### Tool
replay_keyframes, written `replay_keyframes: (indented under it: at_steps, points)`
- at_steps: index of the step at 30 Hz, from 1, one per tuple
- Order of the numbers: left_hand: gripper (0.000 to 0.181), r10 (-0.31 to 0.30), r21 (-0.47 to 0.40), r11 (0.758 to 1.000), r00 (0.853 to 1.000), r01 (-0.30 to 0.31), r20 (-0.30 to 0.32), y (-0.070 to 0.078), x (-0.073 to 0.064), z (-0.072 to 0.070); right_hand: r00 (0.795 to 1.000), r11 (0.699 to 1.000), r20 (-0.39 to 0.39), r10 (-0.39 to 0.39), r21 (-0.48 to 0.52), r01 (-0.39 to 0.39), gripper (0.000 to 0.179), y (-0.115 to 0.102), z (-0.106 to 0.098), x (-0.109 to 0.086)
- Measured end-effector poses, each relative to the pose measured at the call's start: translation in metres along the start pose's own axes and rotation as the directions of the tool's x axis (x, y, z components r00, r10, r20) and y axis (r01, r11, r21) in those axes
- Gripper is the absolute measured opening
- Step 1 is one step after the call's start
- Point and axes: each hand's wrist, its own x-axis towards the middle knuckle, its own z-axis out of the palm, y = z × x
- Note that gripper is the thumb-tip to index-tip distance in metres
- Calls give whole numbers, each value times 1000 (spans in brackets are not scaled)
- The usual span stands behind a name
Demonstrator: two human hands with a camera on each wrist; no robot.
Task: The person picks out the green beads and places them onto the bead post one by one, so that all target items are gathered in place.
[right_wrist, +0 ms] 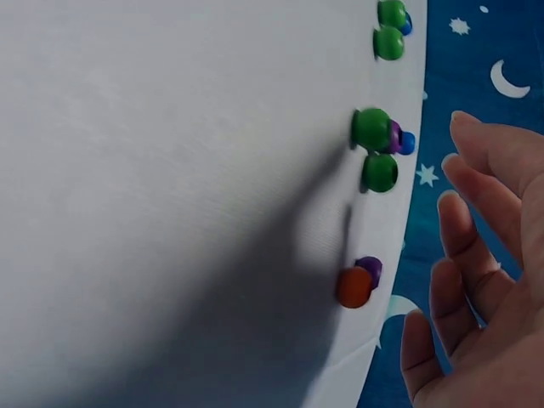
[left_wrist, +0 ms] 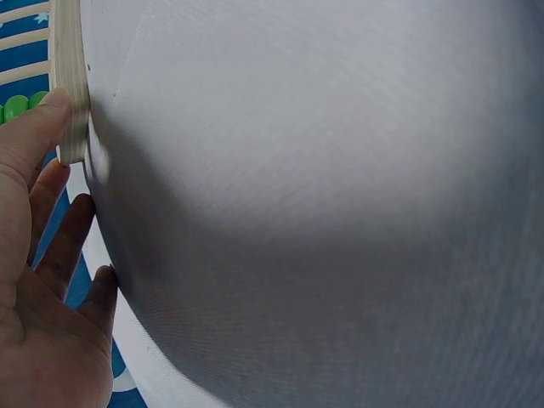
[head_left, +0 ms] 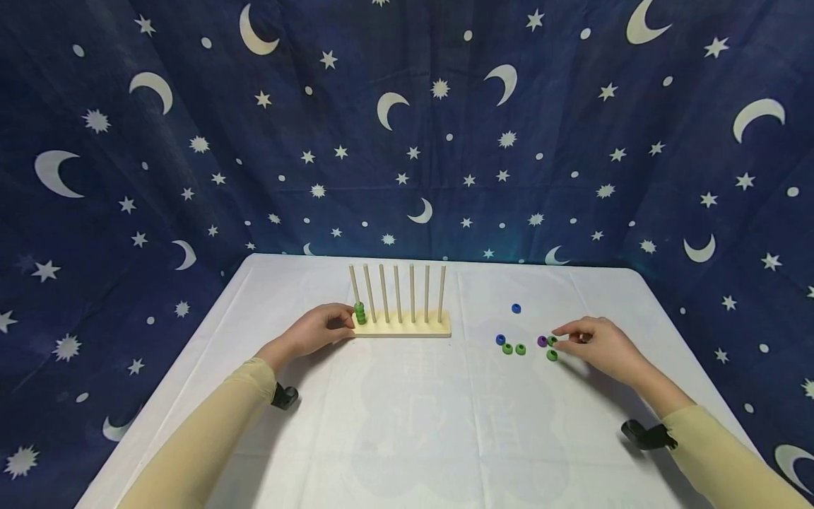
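Observation:
My left hand (head_left: pixel 322 329) grips the left end of a wooden peg rack (head_left: pixel 403 329), its thumb on the front edge in the left wrist view. Several green beads (head_left: pixel 360 314) are stacked on the leftmost upright peg. At the right, my right hand (head_left: pixel 600 346) hovers beside a green bead (head_left: pixel 552 341), thumb and fingers apart with nothing between them. A purple bead (head_left: pixel 542 341) and another green bead (head_left: pixel 552 355) lie close by. In the right wrist view, an orange bead (right_wrist: pixel 354 287) and a purple bead (right_wrist: pixel 371 270) also appear, hidden from the head view.
Two blue beads, one farther back (head_left: pixel 516 309) and one nearer (head_left: pixel 500 340), lie on the white table (head_left: pixel 407 424). Two green beads (head_left: pixel 514 349) sit beside the nearer one. A dark blue curtain (head_left: pixel 356 92) with moons and stars stands behind the table.

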Motion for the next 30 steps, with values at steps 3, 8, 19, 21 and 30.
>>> replay_keyframes:
  at_steps: [3,8,19,21,30]
  points:
    - [9,-2,-2,1000,1000,2,-2,0,0,0,1000,1000,-15,24,-8,-24,34,0,5,-4]
    - [10,2,0,1000,1000,-2,-7,1,0,0,997,998,-52,54,-6,-55,36,-3,9,-12]
    - [9,-11,4,1000,1000,11,-3,-1,0,0,988,994,-108,107,15,-106,35,-4,17,-24]
    - [10,-14,0,1000,1000,14,0,-1,1,0,987,992,-105,125,39,-121,36,-2,21,-25]
    - [9,-6,-10,1000,1000,6,-1,0,0,0,977,981,-105,187,74,-179,34,1,32,-27]
